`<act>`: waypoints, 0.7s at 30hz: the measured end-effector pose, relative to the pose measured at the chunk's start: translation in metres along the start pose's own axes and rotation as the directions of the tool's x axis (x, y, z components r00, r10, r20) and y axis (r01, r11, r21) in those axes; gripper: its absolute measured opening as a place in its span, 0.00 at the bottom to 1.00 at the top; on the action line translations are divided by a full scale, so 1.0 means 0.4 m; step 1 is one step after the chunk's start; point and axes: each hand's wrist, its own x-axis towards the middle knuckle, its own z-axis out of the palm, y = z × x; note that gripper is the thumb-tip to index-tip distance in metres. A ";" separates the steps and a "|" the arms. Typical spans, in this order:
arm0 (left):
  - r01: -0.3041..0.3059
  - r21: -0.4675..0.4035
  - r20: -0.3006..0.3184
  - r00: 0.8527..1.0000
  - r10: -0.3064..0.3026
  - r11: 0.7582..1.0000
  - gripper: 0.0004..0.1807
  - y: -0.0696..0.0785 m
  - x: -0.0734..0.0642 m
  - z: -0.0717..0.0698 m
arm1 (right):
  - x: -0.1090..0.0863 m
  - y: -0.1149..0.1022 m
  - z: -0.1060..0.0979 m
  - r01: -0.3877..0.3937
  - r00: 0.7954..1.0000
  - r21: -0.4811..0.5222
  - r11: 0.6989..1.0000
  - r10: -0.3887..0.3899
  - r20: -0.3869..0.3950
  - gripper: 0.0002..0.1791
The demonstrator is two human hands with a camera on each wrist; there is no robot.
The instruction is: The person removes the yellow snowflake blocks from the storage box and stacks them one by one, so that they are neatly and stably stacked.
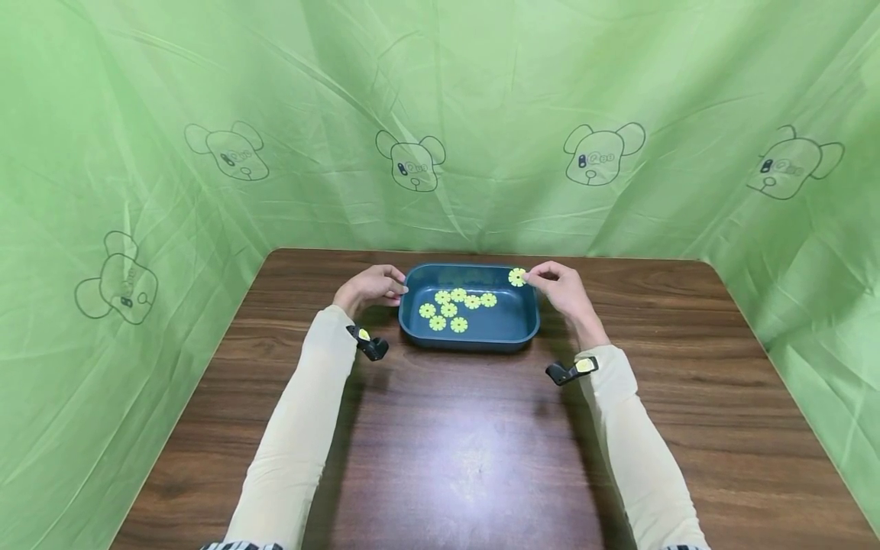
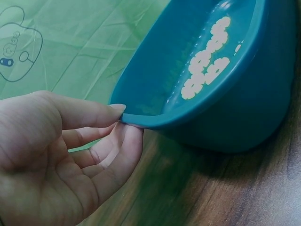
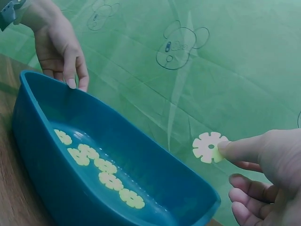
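Observation:
A deep blue plastic basin [image 1: 470,345] with rounded corners stands on the table, several yellow notched discs [image 1: 458,325] lying flat on its floor. At its left end, my left hand [image 1: 374,285] pinches the rim between thumb and fingers, as the left wrist view shows close up. My right hand [image 1: 560,290] is at the basin's right end, pinching one yellow notched disc [image 3: 207,147] by its edge between thumb and index finger. This disc has a small hole in its middle and overlaps the basin's back right corner in the head view. The right hand's other fingers are loosely curled.
The brown wood-grain table [image 1: 440,428] reaches to green cloth [image 1: 495,92] with bear-head outlines, hanging behind and at both sides. Each wrist wears a black strap with a small camera, on the left [image 1: 371,347] and the right [image 1: 564,373].

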 end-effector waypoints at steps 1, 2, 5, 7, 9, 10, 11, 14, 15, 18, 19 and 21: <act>0.001 -0.005 -0.001 1.000 -0.001 1.000 0.16 0.000 -0.001 -0.001 | -0.001 0.002 -0.003 -0.004 1.000 -0.001 1.000 0.004 -0.005 0.18; 0.000 -0.007 -0.002 1.000 0.000 1.000 0.16 0.000 -0.001 -0.001 | -0.002 0.005 -0.006 -0.009 1.000 -0.003 1.000 0.009 -0.009 0.18; -0.003 -0.012 -0.002 1.000 0.003 1.000 0.16 -0.001 0.000 -0.001 | -0.005 0.009 -0.014 -0.025 1.000 -0.004 1.000 0.025 -0.018 0.18; -0.005 -0.010 0.000 1.000 0.005 1.000 0.16 -0.003 0.004 -0.003 | -0.008 0.013 -0.020 -0.038 0.999 0.000 0.999 0.038 -0.024 0.19; -0.005 -0.007 0.002 1.000 0.005 1.000 0.16 -0.005 0.007 -0.003 | -0.012 0.017 -0.025 -0.045 0.999 0.000 0.999 0.045 -0.027 0.19; -0.005 -0.007 0.003 1.000 0.005 1.000 0.16 -0.006 0.008 -0.003 | -0.013 0.021 -0.028 -0.052 0.998 -0.002 0.999 0.052 -0.028 0.19; -0.003 -0.007 0.003 1.000 0.003 1.000 0.16 -0.006 0.009 -0.003 | -0.014 0.024 -0.030 -0.057 0.998 -0.005 0.998 0.057 -0.027 0.19; -0.001 -0.014 0.004 1.000 0.001 1.000 0.16 -0.006 0.008 -0.002 | -0.020 0.036 -0.039 -0.066 0.997 -0.015 0.998 0.066 -0.034 0.18; -0.002 -0.015 0.005 1.000 0.003 1.000 0.16 -0.006 0.007 -0.002 | -0.021 0.041 -0.041 -0.071 0.997 -0.014 0.997 0.071 -0.039 0.17; -0.009 -0.005 0.006 1.000 0.009 1.000 0.16 -0.005 0.005 -0.002 | -0.025 0.055 -0.049 -0.084 0.995 0.005 0.996 0.084 -0.062 0.13; -0.009 -0.005 0.006 1.000 0.009 1.000 0.16 -0.005 0.004 -0.002 | -0.026 0.060 -0.052 -0.090 0.994 0.011 0.996 0.090 -0.067 0.12; -0.009 -0.004 0.008 1.000 0.009 1.000 0.15 -0.004 0.004 -0.002 | -0.028 0.067 -0.057 -0.097 0.993 0.013 0.995 0.098 -0.071 0.11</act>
